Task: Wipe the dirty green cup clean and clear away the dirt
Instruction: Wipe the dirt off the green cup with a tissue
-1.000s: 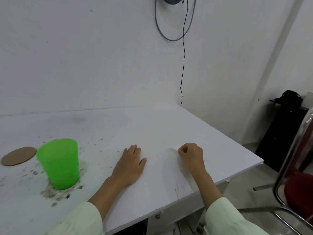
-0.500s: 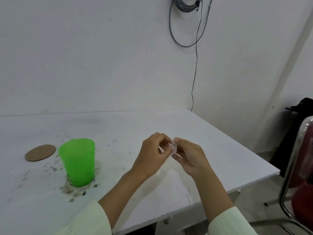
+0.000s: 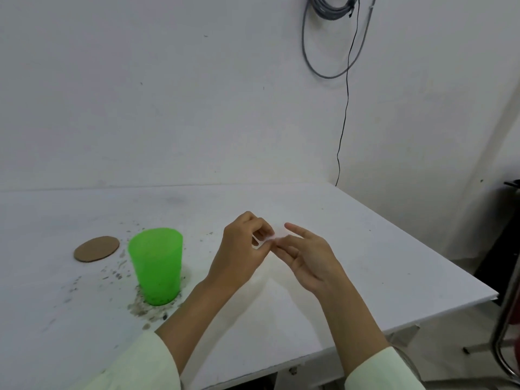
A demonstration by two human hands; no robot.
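Note:
A translucent green cup (image 3: 156,266) stands upright on the white table (image 3: 365,263), left of my hands, with dark specks low on its wall. Brown-grey dirt (image 3: 140,308) lies scattered around its base and further left. My left hand (image 3: 242,249) and my right hand (image 3: 306,254) meet above the middle of the table, clear of the cup. Between their fingertips they pinch a small thin white tissue (image 3: 270,240), which is hard to tell from the white tabletop. My right index finger sticks out straight.
A round brown coaster (image 3: 96,248) lies flat left of the cup. The table's right and front edges are close to my arms. A metal chair frame (image 3: 506,319) stands right of the table. Grey cable (image 3: 343,108) hangs on the wall behind.
One second ago my left hand lay flat on the table and my right hand pinched something on it. Both hands have since lifted and come together on the tissue. The cup has not moved.

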